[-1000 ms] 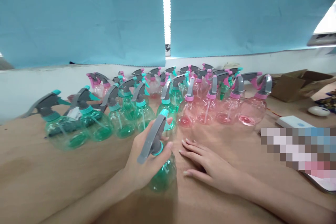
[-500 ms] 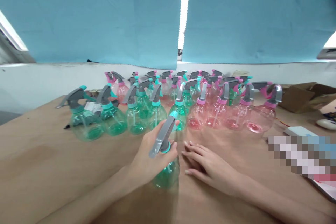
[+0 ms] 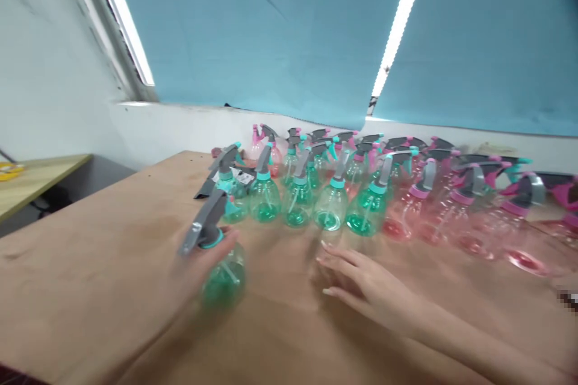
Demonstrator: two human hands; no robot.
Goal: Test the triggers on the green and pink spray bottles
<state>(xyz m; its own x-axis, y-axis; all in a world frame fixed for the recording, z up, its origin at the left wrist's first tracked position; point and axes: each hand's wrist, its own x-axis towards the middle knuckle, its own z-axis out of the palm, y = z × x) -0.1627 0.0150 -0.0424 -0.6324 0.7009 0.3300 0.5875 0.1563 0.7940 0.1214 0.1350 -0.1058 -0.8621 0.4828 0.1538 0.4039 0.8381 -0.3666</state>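
My left hand (image 3: 203, 264), blurred by motion, grips a green spray bottle (image 3: 228, 280) around its neck, just below the grey trigger head. The bottle is clear green with a teal collar and stands roughly upright. To its right, my right hand (image 3: 365, 283) holds nothing; its fingers are apart, low over the tabletop. Beyond both hands runs a front row of spray bottles: several green ones, such as a green spray bottle (image 3: 332, 207), at the left, and several pink ones, such as a pink spray bottle (image 3: 404, 213), at the right.
More spray bottles, among them a pink one (image 3: 356, 165), crowd behind the front row, near the white wall (image 3: 189, 126). A black-and-white packet (image 3: 241, 175) lies behind the left bottles. Another table (image 3: 49, 177) stands at far left, past the wooden table's (image 3: 112, 216) edge.
The view has swung left. My left hand has carried the green spray bottle leftward, to near the left end of the front row. My right hand stays empty.
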